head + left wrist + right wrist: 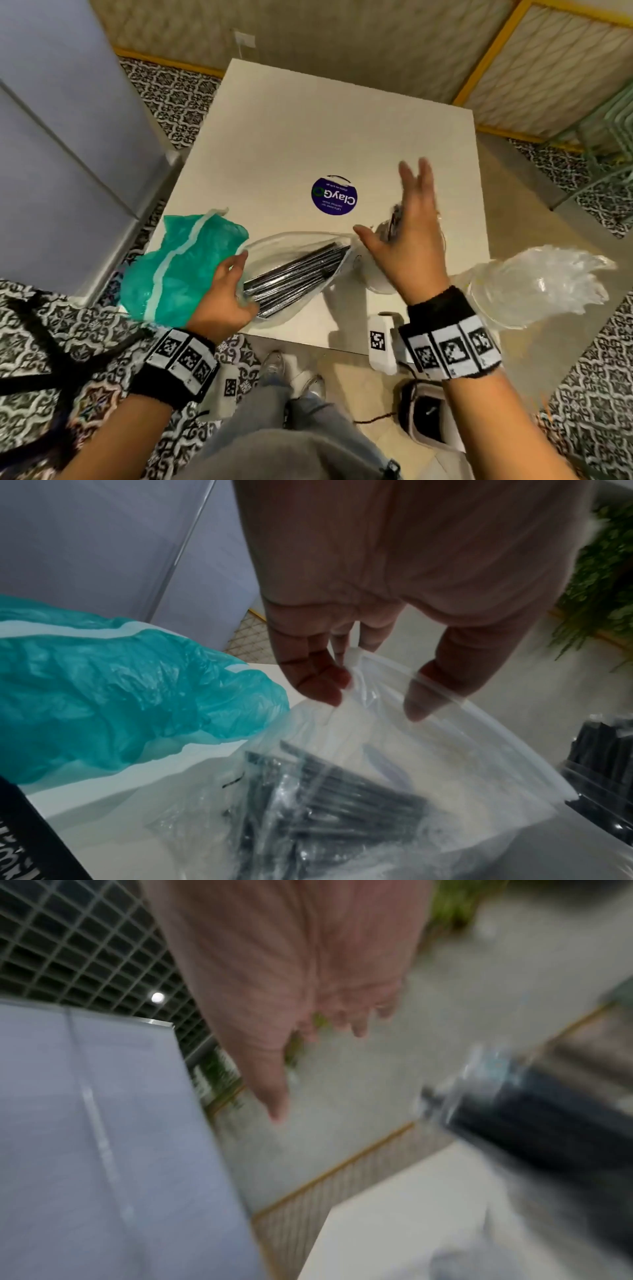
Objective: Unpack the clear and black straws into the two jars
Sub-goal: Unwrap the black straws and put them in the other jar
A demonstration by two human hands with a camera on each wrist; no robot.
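On the white table [308, 130] lies a clear zip bag [294, 270] with black straws [291, 277] inside. My left hand [241, 284] pinches the bag's open rim; in the left wrist view my left hand [373, 699] has its fingers [318, 680] and thumb on the clear bag [445, 750], above the black straws [325, 818]. A glass jar [394, 222] holding black straws stands just right of the bag, and the same jar [603, 764] [531, 1123] shows in both wrist views. Over that jar my right hand [406, 212] [318, 1069] hovers open and holds nothing. Another clear glass shape [376, 274] sits under my right wrist, its contents unclear.
A crumpled teal plastic bag [181, 267] [120, 683] lies at the table's left edge beside my left hand. Empty crumpled clear wrapping [541, 284] hangs off the right front corner. A purple round sticker [334, 197] marks the table's middle. A grey cabinet [61, 154] stands to the left.
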